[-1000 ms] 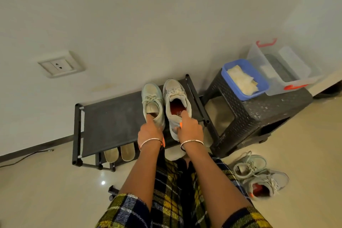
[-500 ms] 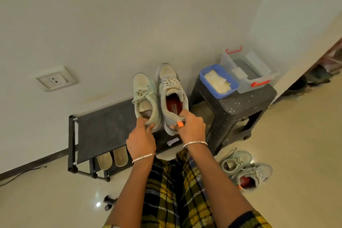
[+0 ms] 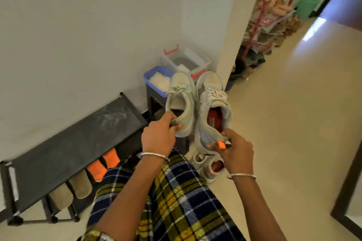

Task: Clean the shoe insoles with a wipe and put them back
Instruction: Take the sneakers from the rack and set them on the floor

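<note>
The rack (image 3: pixel 68 143) keeps flat beige pieces (image 3: pixel 78 185), likely insoles, on its lower shelf; the stool (image 3: pixel 151 101) carries a blue tub (image 3: pixel 147 78) of white wipes (image 3: pixel 159 82), close to reach, and a clear box (image 3: pixel 199 60), contents unclear; both shoes hang in the air, mouths towards the person, probably for checking inside; the left hand (image 3: pixel 158 139) clamps the left shoe (image 3: pixel 183 98) at the heel; the right hand (image 3: pixel 235 150) clamps the right shoe (image 3: pixel 212 92), its red insole (image 3: pixel 214 121) seated.
</note>
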Tool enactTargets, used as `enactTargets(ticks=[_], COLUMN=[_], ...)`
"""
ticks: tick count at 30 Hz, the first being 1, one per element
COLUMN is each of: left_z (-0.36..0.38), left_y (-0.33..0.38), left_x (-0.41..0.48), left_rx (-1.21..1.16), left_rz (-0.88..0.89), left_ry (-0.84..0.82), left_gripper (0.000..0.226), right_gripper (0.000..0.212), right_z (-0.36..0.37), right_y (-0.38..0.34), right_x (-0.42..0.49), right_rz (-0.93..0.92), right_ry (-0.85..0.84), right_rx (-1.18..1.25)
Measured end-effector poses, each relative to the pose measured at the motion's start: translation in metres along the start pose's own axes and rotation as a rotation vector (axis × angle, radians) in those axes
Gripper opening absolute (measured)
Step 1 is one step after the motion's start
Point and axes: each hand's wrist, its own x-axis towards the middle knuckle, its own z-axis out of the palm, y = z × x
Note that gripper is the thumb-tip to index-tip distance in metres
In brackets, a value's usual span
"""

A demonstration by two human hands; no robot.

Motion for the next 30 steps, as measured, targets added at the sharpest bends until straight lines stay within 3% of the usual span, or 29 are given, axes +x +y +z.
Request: enactTargets(ticks=[9,17,24,30], left_z=[0.154,0.285,0.354,0.4], left_y=[0.099,0.088,0.073,0.06], left_x=[0.044,0.052,0.021,-0.019], left_rx=[0.214,0.227,0.231,0.327], left_rz=[0.206,0.206,0.249,0.372], left_ry=[-0.518,-0.936,-1.04,-1.007], left_gripper=[0.024,0.022,0.02,0.02], right_gripper=[0.039,0.035,0.025,0.03], right_z=[-0.035,-0.002,0.032,0.052], right_y=[0.141,0.236,0.288,0.33], right_x=[-0.004,-0.007,-0.004,-0.004], right_rz=[0.43,0.788,0.977,1.07], right_ry=[0.048,-0.051,-0.146,-0.183], right_rx=[-0.097,-0.225,-0.252,-0.307])
